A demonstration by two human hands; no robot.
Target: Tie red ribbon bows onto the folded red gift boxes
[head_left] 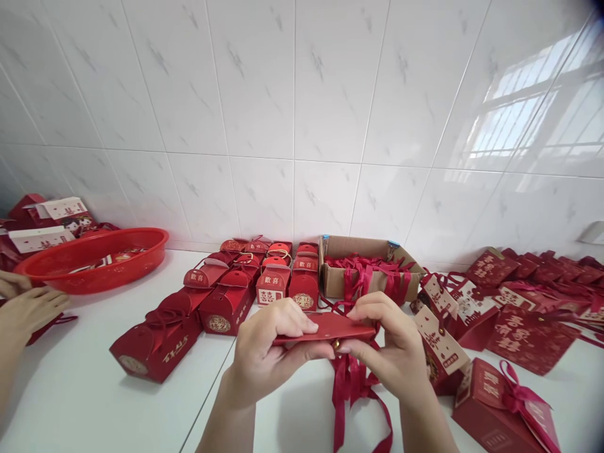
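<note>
Together, the left hand [268,346] and right hand [391,343] pinch a red card piece [342,327] (ribbons [340,390] show below them).

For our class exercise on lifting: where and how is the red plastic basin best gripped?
The red plastic basin is probably best taken by the rim at its right end, coming from the right, thumb inside and fingers beneath: its wall flares outward there, while a co-worker's hands are beside the left end.

Head view, close, angled down over tabletop [108,409], facing tiled wall [259,94]
</note>
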